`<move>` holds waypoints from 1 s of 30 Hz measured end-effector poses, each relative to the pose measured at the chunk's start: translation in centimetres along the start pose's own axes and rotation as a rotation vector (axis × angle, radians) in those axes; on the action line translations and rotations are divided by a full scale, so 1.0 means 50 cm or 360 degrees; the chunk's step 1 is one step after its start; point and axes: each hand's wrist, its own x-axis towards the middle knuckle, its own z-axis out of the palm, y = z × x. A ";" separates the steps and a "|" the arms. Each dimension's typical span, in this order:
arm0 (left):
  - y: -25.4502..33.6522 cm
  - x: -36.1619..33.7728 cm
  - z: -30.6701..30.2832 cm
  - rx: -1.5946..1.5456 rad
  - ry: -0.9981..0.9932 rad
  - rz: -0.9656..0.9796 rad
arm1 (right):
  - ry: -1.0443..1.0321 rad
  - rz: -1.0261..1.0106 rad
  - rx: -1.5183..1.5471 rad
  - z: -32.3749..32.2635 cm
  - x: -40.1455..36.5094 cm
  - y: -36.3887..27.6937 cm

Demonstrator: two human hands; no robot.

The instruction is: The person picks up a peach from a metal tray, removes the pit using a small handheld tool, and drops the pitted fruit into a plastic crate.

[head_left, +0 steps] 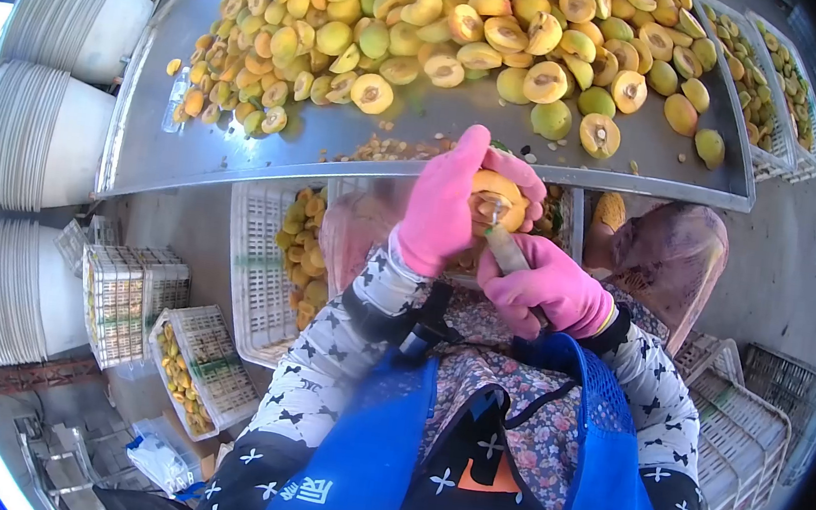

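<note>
My left hand (442, 204), in a pink glove, is closed around a yellow-orange peach half (502, 191), its cut face turned toward me. A pitting tool (506, 250) with a pale handle is gripped in my right hand (553, 288), also pink-gloved. The tool's metal tip touches the middle of the cut face, at the pit. Both hands are together just off the near edge of a metal table (337, 168). Hidden behind my fingers is the back of the fruit.
A large heap of halved peaches (394, 27) covers much of the table, with scattered pits near its edge. Below stands a white crate (260, 268) of peach pieces. More crates (741, 424) are at the right, stacked white tubs (29, 136) at the left.
</note>
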 end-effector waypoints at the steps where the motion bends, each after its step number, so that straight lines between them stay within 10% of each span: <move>1: 0.000 -0.001 -0.002 0.0012 -0.0072 0.0077 | -0.0045 -0.0002 -0.0013 -0.007 0.000 0.002; 7: -0.015 -0.014 -0.027 -0.0115 -0.0283 0.0131 | -0.0106 0.0128 -0.0037 -0.009 0.011 0.011; 13: 0.118 -0.158 -0.299 0.2924 0.0574 0.1010 | 0.0324 0.0251 -0.0552 -0.057 -0.015 -0.007; 16: 0.155 -0.185 -0.357 0.2385 0.0794 0.0777 | 0.0782 0.0313 -0.0957 -0.096 0.011 0.033; 20: 0.148 -0.038 -0.323 0.1645 0.1113 0.0530 | 0.0581 0.0102 -0.1127 -0.084 0.046 0.052; 25: 0.070 0.179 -0.401 0.3063 0.1424 0.0431 | 0.0663 0.0184 -0.0994 -0.067 0.014 0.048; 30: 0.033 0.190 -0.364 0.3076 0.1200 0.0688 | 0.0748 0.0170 -0.0788 -0.061 -0.005 0.036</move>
